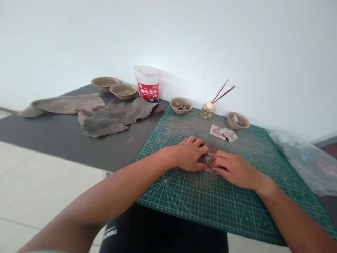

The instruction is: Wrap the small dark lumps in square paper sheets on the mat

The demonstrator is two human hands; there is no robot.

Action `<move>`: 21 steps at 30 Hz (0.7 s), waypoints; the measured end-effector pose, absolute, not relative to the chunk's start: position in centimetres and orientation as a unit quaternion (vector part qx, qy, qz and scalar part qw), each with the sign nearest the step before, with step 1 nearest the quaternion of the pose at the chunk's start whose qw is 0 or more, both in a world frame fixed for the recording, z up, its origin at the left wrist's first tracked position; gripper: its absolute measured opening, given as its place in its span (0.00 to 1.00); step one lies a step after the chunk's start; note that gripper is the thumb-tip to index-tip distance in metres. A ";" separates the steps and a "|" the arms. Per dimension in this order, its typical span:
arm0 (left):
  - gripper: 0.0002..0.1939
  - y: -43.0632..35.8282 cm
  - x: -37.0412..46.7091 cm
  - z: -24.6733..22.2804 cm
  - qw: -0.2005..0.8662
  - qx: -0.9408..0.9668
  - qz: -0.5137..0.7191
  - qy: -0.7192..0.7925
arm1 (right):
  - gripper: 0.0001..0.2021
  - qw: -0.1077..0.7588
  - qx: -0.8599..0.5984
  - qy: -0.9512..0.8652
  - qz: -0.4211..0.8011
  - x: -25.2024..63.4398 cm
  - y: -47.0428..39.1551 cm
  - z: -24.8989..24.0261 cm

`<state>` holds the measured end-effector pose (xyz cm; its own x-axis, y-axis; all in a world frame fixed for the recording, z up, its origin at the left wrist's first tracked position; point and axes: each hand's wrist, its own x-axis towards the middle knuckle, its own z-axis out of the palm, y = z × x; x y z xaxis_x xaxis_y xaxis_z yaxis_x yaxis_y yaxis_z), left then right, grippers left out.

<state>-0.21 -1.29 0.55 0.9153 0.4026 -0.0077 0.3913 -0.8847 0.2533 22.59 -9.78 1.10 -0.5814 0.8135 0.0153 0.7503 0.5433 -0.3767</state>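
Note:
A small pale brown-stained piece of paper [208, 160] lies on the green cutting mat [168, 196], partly covered by both hands. My left hand [191, 154] rests at its left side, fingers apart, with the thumb and index finger touching its edge. From the right, my right hand [234, 168] presses down on the paper with its fingers pinched together. Whatever is between those fingertips is hidden. Just beyond the hands lie two more stained paper pieces [218, 132], overlapping. Brownish smudges mark the mat around the work.
Along the wall stand a bowl of dark lumps [181, 106], a reed diffuser [207, 110] and a bowl with scraps [238, 121]. Left are a plastic tub [148, 84], two bowls [123, 91] and grey cloths [116, 117]. A clear plastic bag [302, 158] lies right.

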 end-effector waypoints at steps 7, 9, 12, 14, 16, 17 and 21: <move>0.26 -1.3 -0.2 0.6 0.130 0.970 0.019 0.204 | 0.07 0.101 -0.461 -0.867 0.162 22.5 -9.6 0.8; 0.26 -1.4 -0.2 0.6 0.129 0.969 0.019 0.210 | 0.07 0.098 -0.452 -0.873 0.156 22.4 -9.7 0.6; 0.26 -1.5 -0.1 0.7 0.129 0.968 0.019 0.215 | 0.07 0.108 -0.460 -0.870 0.138 22.5 -9.5 0.6; 0.26 -1.5 -0.1 0.7 0.130 0.968 0.021 0.215 | 0.06 0.120 -0.487 -0.857 0.116 22.8 -9.4 0.8; 0.25 -1.5 -0.1 0.7 0.130 0.967 0.023 0.216 | 0.07 0.114 -0.501 -0.851 0.110 23.0 -9.5 1.2; 0.25 -1.5 -0.1 0.6 0.130 0.967 0.022 0.217 | 0.07 0.101 -0.493 -0.855 0.123 23.0 -9.6 1.3; 0.27 -1.5 -0.1 0.5 0.129 0.967 0.023 0.219 | 0.07 0.082 -0.435 -0.879 0.179 22.3 -9.9 1.3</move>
<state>-0.10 -1.48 0.52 0.9033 0.4288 -0.0116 0.4168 -0.8709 0.2605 22.35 -9.93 1.30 -0.6076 0.7942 -0.0119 0.7357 0.5570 -0.3853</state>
